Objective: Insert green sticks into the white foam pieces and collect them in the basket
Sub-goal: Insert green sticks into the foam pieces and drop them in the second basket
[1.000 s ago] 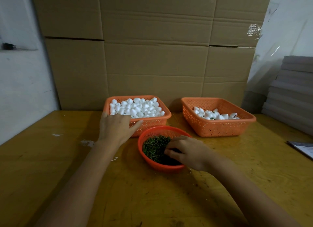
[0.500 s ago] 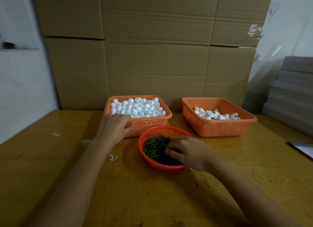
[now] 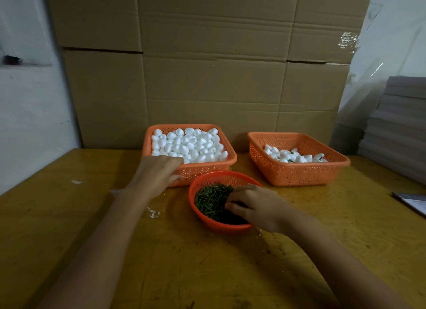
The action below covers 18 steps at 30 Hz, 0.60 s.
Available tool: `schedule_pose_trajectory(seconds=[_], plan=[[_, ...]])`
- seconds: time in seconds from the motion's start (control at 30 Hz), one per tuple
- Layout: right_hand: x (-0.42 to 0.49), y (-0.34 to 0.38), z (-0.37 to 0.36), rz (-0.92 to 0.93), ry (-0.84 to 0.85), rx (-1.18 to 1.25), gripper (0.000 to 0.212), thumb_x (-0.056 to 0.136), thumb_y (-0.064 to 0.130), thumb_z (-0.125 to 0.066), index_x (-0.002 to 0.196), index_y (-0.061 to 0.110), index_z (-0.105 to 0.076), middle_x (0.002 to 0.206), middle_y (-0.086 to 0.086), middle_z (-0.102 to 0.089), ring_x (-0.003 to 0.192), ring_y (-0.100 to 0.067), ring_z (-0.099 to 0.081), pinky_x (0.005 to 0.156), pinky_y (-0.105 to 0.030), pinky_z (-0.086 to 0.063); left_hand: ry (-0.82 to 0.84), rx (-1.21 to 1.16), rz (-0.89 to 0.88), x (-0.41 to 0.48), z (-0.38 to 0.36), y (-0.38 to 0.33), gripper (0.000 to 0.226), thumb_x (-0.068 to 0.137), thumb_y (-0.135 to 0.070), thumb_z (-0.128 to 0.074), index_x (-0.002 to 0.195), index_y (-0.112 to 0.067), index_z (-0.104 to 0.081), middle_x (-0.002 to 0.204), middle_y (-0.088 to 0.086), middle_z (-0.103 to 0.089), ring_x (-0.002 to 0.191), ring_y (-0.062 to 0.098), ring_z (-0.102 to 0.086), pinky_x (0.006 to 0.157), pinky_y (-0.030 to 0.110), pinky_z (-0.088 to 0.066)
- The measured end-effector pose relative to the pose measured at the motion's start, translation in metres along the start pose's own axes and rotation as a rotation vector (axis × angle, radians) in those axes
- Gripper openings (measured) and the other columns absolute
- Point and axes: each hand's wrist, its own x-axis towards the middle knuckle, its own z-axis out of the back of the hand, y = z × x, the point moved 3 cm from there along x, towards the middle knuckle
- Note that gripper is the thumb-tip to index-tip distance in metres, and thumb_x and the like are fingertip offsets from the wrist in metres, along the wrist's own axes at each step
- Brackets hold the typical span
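The left hand [image 3: 159, 172] has returned to the foam basket [image 3: 205, 170] (grasp hidden); the right hand [image 3: 258, 205] stays among the sticks [image 3: 209, 198], grip unclear: probably gathering another pair.

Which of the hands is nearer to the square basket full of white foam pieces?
Left. The left hand is at the near-left corner of the full basket; the right hand is in the round basket of green sticks.
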Motion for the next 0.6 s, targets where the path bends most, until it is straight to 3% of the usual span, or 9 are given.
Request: schedule_pose_trajectory(seconds=[0.27,0.5,0.6], plan=[[-0.0005,0.0004,-0.0003,0.008,-0.001,0.002,0.038,0.110,0.044,-0.043,0.133,0.026,-0.066,0.136,0.006,-0.062,0.125,-0.015,-0.054,0.101,-0.041,-0.048,0.061,0.021,-0.074,0.0005,-0.0026,-0.0036,0.015,0.102,-0.036,-0.065,0.111,-0.026,-0.059,0.110,-0.008,-0.069,0.098,0.015,-0.064,0.071,0.030,-0.036],[-0.0005,-0.0001,-0.0003,0.005,0.005,0.000,0.038,0.110,0.045,-0.042,0.134,0.027,-0.065,0.136,0.006,-0.061,0.125,-0.014,-0.054,0.100,-0.040,-0.048,0.062,-0.059,-0.046,0.0009,-0.0041,0.0011,0.024,0.099,-0.035,-0.070,0.120,-0.023,-0.066,0.114,-0.006,-0.069,0.105,0.018,-0.064,0.083,0.036,-0.049],[0.0001,-0.0002,-0.0006,0.004,-0.001,0.000,0.038,0.110,0.045,-0.042,0.133,0.028,-0.066,0.135,0.006,-0.061,0.124,-0.014,-0.054,0.100,-0.041,-0.048,0.033,-0.113,-0.036,0.0039,-0.0031,0.0025,0.024,0.094,-0.036,-0.075,0.114,-0.024,-0.068,0.107,-0.008,-0.068,0.101,0.018,-0.064,0.077,0.034,-0.046]])
